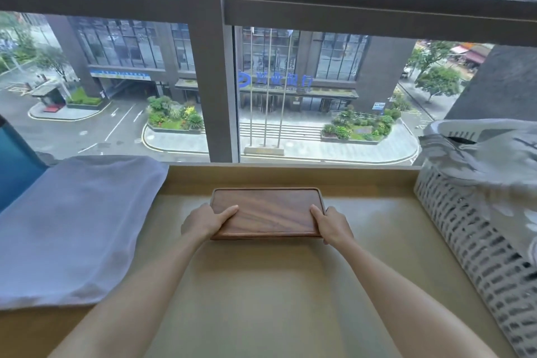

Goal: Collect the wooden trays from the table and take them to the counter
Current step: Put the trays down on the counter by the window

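Wooden tray [267, 212] at the middle of the pale ledge [261, 299] below the window [319, 96], clamped at its short ends by the left hand [203, 221] and right hand [334, 225], thumbs on top, apparently to keep it level between pillow [72, 227] and basket [479, 241].

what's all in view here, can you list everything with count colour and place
wooden tray: 1, dark brown, middle of the ledge, gripped at both short ends
ledge: 1, tan wood, under the window
folded cloth: 1, pale lavender-white, left on the ledge
basket: 1, white, perforated, right on the ledge
cloth in the basket: 1, white with grey marks, draped over its top
window: 1, dark grey frame, behind the ledge, street and buildings outside
left hand: 1, on the tray's left end, thumb on top
right hand: 1, on the tray's right end, thumb on top
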Available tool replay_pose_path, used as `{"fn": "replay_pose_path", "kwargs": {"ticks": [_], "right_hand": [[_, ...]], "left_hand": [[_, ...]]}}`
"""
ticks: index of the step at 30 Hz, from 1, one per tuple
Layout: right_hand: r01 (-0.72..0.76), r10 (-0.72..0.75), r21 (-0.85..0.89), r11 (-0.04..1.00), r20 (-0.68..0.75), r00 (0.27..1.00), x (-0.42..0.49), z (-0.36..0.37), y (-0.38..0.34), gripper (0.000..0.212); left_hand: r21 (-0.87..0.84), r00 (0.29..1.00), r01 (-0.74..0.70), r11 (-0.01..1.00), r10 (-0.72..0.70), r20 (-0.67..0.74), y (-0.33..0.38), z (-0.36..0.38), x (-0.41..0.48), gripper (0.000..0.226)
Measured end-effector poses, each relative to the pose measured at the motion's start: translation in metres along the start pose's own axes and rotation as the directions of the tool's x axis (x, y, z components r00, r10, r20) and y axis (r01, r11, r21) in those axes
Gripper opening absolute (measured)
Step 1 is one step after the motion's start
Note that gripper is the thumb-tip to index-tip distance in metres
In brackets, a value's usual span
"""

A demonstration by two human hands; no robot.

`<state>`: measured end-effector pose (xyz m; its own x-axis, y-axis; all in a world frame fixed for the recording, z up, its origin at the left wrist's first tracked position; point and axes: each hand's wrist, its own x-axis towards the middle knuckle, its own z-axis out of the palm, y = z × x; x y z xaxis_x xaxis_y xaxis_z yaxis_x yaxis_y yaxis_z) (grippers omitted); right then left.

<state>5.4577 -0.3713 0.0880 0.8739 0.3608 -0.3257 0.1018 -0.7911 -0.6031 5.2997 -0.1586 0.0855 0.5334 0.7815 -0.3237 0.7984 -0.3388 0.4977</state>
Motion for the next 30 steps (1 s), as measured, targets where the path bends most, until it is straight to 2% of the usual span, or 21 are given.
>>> {"fn": "replay_pose_path", "kwargs": {"ticks": [6, 14, 30], "right_hand": [[-0.022, 0.022, -0.018, 1.0, -0.004, 1.0, 0.028, 0.006, -0.009, 0.054], [-0.011, 0.012, -0.115, 0.993, 0.009, 1.0, 0.049, 0.01, -0.013, 0.057], [0.006, 0.021, -0.338, 0.941, 0.074, 0.997, 0.061, 0.0, -0.029, 0.054]], "left_hand": [[0.103, 1.0, -0.004, 0.995, 0.002, 0.019, 0.009, 0.001, 0.029, 0.072], [0.224, 0.998, -0.042, 0.974, 0.033, 0.045, 0.015, -0.001, 0.047, 0.074], [0.275, 0.999, -0.036, 0.961, 0.032, 0.018, 0.027, -0.004, 0.061, 0.074]]}}
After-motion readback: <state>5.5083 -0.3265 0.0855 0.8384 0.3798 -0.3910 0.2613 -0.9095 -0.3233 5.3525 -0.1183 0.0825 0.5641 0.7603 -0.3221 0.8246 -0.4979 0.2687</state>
